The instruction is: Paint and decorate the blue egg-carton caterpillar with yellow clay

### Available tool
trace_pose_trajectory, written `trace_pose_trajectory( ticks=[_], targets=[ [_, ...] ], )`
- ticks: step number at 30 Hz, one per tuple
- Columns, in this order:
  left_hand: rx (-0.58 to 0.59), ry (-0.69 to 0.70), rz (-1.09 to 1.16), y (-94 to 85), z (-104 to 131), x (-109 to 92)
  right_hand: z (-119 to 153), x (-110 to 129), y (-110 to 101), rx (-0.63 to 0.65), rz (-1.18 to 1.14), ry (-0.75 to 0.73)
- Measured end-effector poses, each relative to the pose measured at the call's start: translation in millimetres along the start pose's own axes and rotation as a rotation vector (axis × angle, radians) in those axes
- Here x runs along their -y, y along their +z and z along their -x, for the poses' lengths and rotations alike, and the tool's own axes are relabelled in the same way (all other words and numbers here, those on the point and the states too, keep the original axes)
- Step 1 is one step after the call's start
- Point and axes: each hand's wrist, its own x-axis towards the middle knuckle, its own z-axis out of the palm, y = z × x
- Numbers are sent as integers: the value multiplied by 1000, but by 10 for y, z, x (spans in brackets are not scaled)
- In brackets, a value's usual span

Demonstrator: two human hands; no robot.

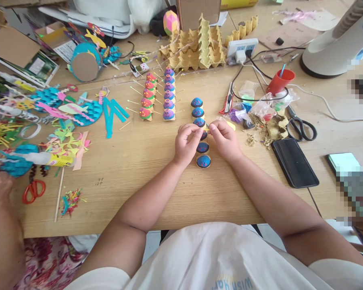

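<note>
My left hand (186,143) and my right hand (226,141) meet over a column of blue, dome-shaped egg-carton cups (203,161) with small pink marks. Between the fingertips of both hands is a thin yellow piece (207,129), too small to make out fully. Part of a yellow lump (231,125) shows beside my right fingers. Some blue cups are partly hidden by my hands. To the left stand a row of purple-topped cups (169,104) and a row of red-and-green cups (146,103), with thin pin-like sticks poking out of their sides.
Egg cartons (196,46) and a power strip (242,50) lie at the back. On the right are a box cutter (228,100), a red cup (280,81), scissors (301,125) and a black phone (295,163). Paper crafts (78,110) and a co-worker's arm (3,225) occupy the left.
</note>
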Motion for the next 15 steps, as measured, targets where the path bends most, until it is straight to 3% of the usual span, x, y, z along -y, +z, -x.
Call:
trace_pose_trajectory(
  ticks=[5, 15],
  targets=[
    [5, -8, 24, 5, 3, -5, -5, 29, -4, -11, 58, -76],
    [30, -53, 68, -13, 5, 18, -10, 1, -14, -89, 28, -16]
  ],
)
